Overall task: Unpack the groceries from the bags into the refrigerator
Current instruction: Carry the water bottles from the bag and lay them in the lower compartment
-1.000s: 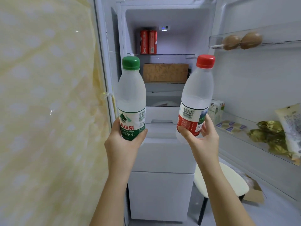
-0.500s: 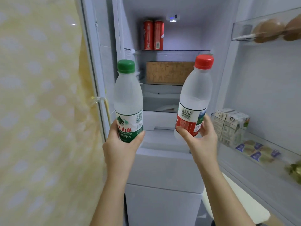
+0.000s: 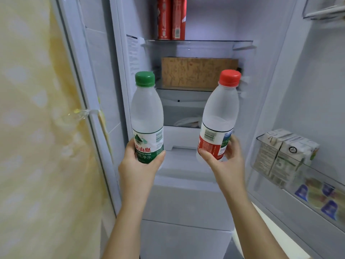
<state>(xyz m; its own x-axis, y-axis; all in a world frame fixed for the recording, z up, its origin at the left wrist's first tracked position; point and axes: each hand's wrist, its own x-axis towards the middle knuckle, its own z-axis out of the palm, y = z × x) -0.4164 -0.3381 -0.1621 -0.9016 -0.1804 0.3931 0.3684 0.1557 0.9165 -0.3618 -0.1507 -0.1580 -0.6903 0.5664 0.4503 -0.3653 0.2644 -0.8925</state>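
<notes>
My left hand (image 3: 138,169) grips the green-capped bottle (image 3: 147,113) low on its label, and my right hand (image 3: 225,163) the tilted red-capped bottle (image 3: 220,113), both before the open refrigerator (image 3: 186,202). Held so low, a top may knock the glass shelf (image 3: 186,89), or the tilted one may slip.

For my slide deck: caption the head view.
Left hand holds a green-capped bottle, right hand a red-capped bottle, before the open refrigerator.

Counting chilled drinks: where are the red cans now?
Head view, top centre: the two red cans stand together at the left of the upper glass shelf, above the brown box.
</notes>
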